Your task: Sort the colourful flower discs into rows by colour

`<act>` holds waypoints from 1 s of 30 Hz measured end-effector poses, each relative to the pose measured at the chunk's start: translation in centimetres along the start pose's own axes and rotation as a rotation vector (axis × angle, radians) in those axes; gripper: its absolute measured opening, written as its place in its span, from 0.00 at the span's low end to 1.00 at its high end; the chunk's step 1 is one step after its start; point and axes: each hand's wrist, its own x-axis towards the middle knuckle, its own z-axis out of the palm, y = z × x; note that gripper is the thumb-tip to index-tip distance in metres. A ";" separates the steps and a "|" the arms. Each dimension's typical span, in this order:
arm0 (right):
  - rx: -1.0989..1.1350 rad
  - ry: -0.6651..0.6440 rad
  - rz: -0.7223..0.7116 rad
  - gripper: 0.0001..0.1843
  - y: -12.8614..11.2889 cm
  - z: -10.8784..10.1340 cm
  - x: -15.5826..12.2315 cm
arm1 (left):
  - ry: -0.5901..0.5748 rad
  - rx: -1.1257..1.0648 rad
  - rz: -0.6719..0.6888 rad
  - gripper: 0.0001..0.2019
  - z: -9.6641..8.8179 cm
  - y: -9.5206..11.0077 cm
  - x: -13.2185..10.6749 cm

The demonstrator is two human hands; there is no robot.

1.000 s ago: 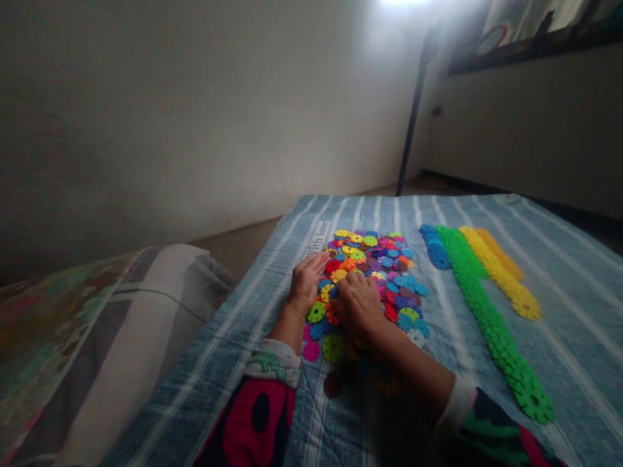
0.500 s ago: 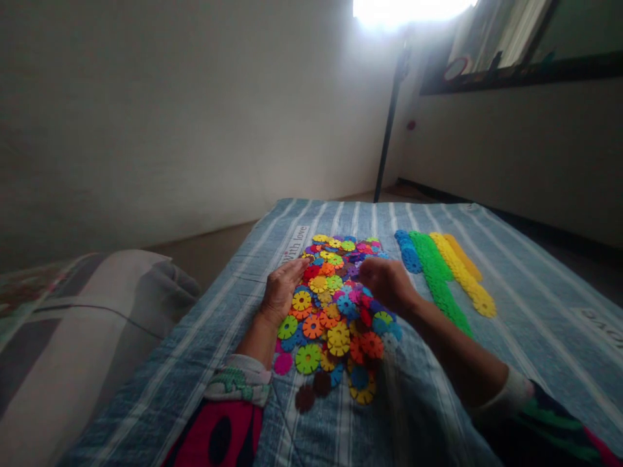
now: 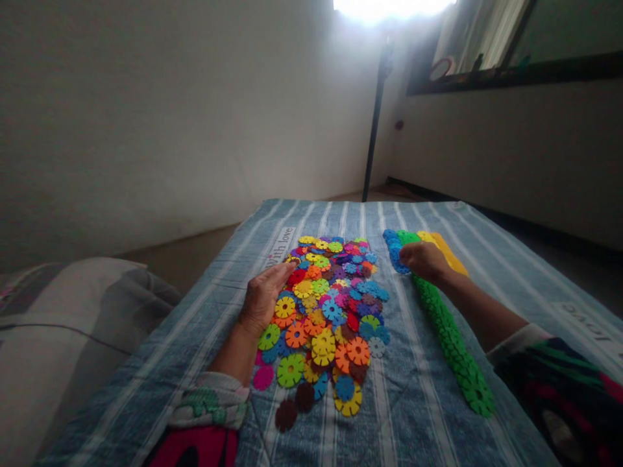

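Observation:
A pile of notched flower-shaped plastic discs (image 3: 324,308) in many colours is spread over the striped cloth. My left hand (image 3: 263,298) lies along the pile's left edge, its fingers stretched out and touching the discs there. At the right, my right hand (image 3: 426,259) is closed in a pinch, fingertips at the lower end of a short row of overlapping blue discs (image 3: 392,243). Whatever is between those fingers is hidden. Under and beside this hand runs a long row of green discs (image 3: 452,344). The hand and wrist partly cover rows of yellow and orange discs (image 3: 450,256).
The blue striped cloth (image 3: 195,344) covers the flat surface beneath the discs. Grey and white bedding (image 3: 87,324) is bunched at the left. Beyond the far edge stands a lit lamp on a dark pole (image 3: 374,130), near the walls and a window.
My right hand has moved right, from above the pile to the blue row. My left hand stays at the pile's left edge. The view has shifted slightly right.

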 end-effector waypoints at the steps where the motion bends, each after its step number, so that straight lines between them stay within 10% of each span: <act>1: -0.014 -0.009 -0.005 0.10 -0.1 0.2 0.1 | -0.002 0.001 0.004 0.14 0.0 0.0 0.0; 11: -0.168 0.005 -0.039 0.10 -1.1 0.1 -0.2 | -0.007 -0.009 0.002 0.15 0.1 0.0 -0.2; 30: 0.046 -0.254 -0.567 0.09 -12.6 -0.3 -10.0 | -0.008 -0.047 -0.024 0.16 0.1 -0.1 -0.6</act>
